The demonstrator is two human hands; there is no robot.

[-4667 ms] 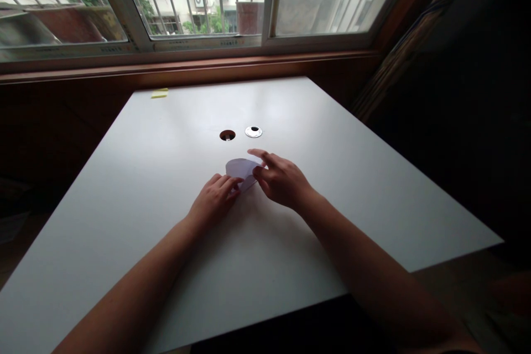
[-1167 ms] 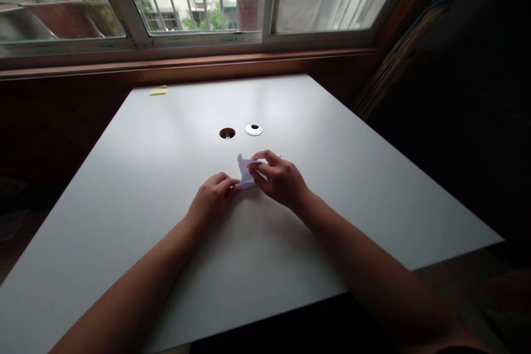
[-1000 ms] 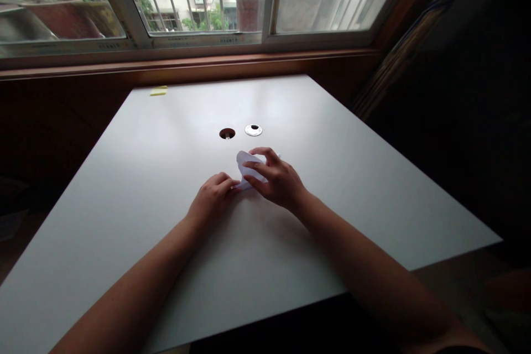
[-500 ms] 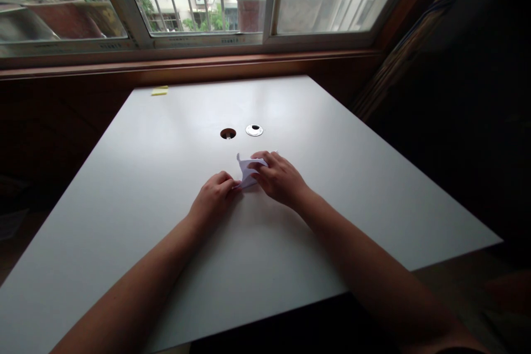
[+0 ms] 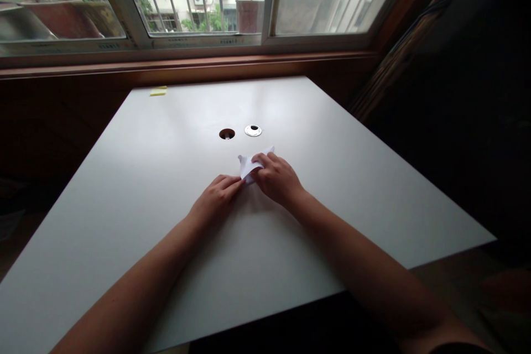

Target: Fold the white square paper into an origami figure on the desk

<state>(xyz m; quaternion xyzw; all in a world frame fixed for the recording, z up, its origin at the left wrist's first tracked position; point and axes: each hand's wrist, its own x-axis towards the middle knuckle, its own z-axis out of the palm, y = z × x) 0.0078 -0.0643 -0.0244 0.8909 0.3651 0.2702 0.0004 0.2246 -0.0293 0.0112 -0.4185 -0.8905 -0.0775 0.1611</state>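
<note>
A small folded sheet of white paper (image 5: 248,166) is between my two hands, just above or on the white table (image 5: 315,160). My left hand (image 5: 219,191) has its fingers closed together, their tips at the paper's lower left corner. From the right, my right hand (image 5: 277,176) grips the paper with thumb and fingers, bending one flap over. One paper corner stands up at the left, and another sticks out beyond the right fingers. Part of the paper is hidden behind the right hand.
Beyond the paper are a round cable hole (image 5: 227,134) in the table and a silver ring-shaped cover (image 5: 253,130) beside it. A yellow sticky note (image 5: 158,91) lies at the far left edge. A window (image 5: 199,0) with bars rises behind the table.
My right fingers have pressed the paper's flap lower, and a corner now shows past them at upper right. My left fingers have straightened and shifted slightly right along the paper's edge.
</note>
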